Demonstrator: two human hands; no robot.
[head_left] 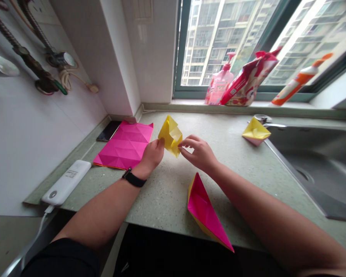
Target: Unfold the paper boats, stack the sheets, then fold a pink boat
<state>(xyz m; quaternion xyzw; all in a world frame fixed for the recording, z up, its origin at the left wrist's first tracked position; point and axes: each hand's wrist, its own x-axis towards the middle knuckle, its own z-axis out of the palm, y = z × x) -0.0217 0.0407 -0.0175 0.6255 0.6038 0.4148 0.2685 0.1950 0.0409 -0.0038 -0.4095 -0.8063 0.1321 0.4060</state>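
A small yellow folded paper (170, 132) is held up above the counter between my two hands. My left hand (153, 154) grips its left lower side, thumb pressed on the paper. At its right lower corner, my right hand (198, 152) pinches the edge between thumb and fingertips. A pink-and-yellow folded paper boat (204, 211) lies near the counter's front edge, below my right forearm. Creased pink paper sheets (127, 144) rest to the left of my left hand. Farther right, beside the sink, sits a yellow-and-pink folded paper piece (256, 132).
On the left are a white power bank (67, 182) with a cable and a dark phone (108, 130) partly under the pink sheets. A steel sink (320, 165) lies right. A pink pump bottle (220, 84), a red bag (249, 80) and an orange-white bottle (300, 82) line the windowsill.
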